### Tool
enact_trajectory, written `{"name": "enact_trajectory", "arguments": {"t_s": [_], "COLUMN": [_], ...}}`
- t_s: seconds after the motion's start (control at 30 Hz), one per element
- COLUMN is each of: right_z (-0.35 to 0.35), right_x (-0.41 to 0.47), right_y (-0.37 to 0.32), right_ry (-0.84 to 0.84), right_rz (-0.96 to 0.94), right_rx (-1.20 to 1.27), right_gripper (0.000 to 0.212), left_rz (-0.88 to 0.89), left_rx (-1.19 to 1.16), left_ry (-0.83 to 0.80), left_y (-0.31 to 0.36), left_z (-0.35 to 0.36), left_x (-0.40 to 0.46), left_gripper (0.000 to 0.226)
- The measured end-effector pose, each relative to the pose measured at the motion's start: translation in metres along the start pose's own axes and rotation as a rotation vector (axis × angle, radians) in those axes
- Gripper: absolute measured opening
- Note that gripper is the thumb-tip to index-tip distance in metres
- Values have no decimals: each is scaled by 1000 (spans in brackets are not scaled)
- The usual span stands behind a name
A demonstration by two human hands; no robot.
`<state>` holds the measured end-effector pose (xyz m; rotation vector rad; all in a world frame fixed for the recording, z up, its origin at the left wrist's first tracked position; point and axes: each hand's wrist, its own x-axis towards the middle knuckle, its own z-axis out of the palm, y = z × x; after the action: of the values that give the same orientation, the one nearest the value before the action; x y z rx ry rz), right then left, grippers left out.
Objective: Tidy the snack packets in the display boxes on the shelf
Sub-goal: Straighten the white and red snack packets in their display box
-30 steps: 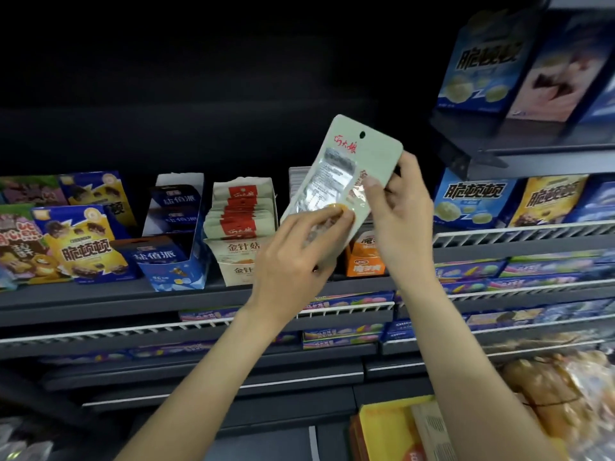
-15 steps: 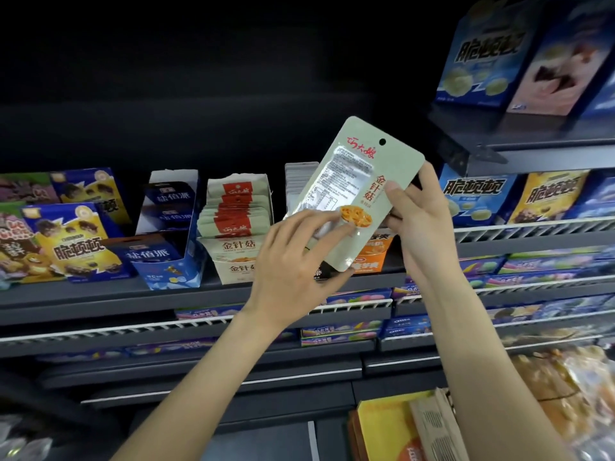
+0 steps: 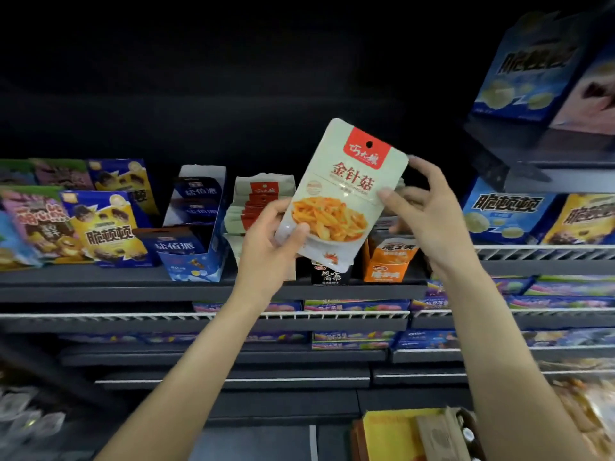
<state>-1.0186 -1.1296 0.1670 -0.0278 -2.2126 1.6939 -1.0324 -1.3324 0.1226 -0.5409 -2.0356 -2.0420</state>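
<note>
Left hand [image 3: 266, 241] pinches pale green snack packet [image 3: 342, 197] at its lower left edge, front facing camera. Right hand [image 3: 429, 211] has fingers spread, thumb on the packet's right edge, probably only steadying. Packet is in the air, not yet filed. Behind it the matching display box [image 3: 263, 207] holds an uneven stack; open room above the shelf [image 3: 100, 287].
</note>
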Motion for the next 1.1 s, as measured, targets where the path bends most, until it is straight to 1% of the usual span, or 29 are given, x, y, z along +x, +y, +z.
{"name": "enact_trajectory", "arguments": {"t_s": [0.03,0.1,0.2,0.27,0.37,0.43,0.5,0.57,0.67,0.73,0.83,0.97,1.03,1.1], "right_z": [3,10,20,26,32,30,27,29,41,52,67,81,89,98], "right_x": [1,3,4,3,6,10,15,18,20,20,18,16,17,18], "right_y": [-2,-5,-5,-5,-8,-14,-20,-24,-22,-17,-8,9,20,34], "right_ry": [-11,-37,-69,-105,-112,-32,61,124,136,120,103,90,50,-20], "right_rz": [-13,-38,-46,-42,-69,-133,-219,-295,-331,-317,-291,-285,-321,-422], "right_rx": [1,10,35,37,17,20,20,5,21,54,98,142,105,-41], "right_gripper": [56,43,33,30,26,26,24,23,24,24,23,23,24,16], "left_rz": [-62,-128,-169,-154,-13,134,280,378,431,482,548,521,504,517], "left_rx": [-51,-93,-145,-98,175,395,632,861,1094,1145,1156,1110,1096,1111], "left_ry": [12,36,60,76,105,156,169,81,-89,-131,-128,-164,-195,-200], "left_y": [-1,-3,-5,-5,-4,-2,-5,-14,-26,-30,-34,-40,-43,-44], "left_z": [-3,-8,-12,-14,-27,-45,-68,-91,-108,-112,-116,-120,-121,-122], "left_x": [0,-1,-4,-5,-2,4,11,17,22,21,16,10,7,6], "left_gripper": [24,24,23,24,21,17,22,28,33,30,26,26,27,27]}}
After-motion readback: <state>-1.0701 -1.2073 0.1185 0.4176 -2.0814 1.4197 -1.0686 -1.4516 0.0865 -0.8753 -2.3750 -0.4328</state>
